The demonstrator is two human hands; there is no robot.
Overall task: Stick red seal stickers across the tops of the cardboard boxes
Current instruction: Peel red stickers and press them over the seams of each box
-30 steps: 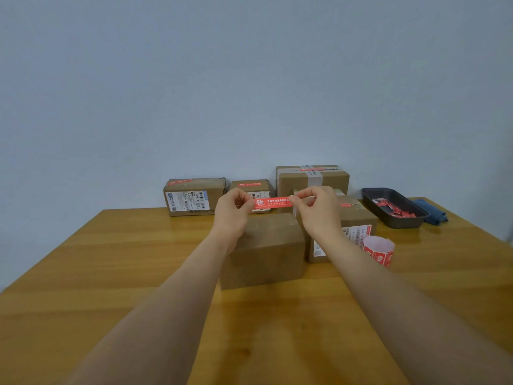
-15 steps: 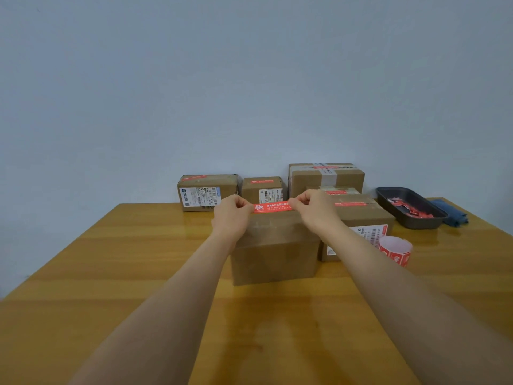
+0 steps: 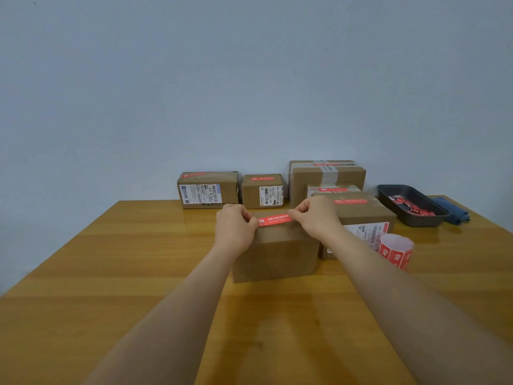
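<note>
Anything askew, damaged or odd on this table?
Only minor: the seal on the far-left box sits slanted across its top. The red sticker, stretched between left hand and right hand, looks level.

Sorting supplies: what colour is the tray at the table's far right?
Dark grey, nearly black tray, seen in the head view.

I face a plain, pale blue-grey wall (image 3: 249, 79) that fills the upper half of the frame, evenly lit and bare. Below it my wooden table (image 3: 116, 273) spreads across the lower half, honey-coloured and glossy, with soft reflections on its grain.
</note>
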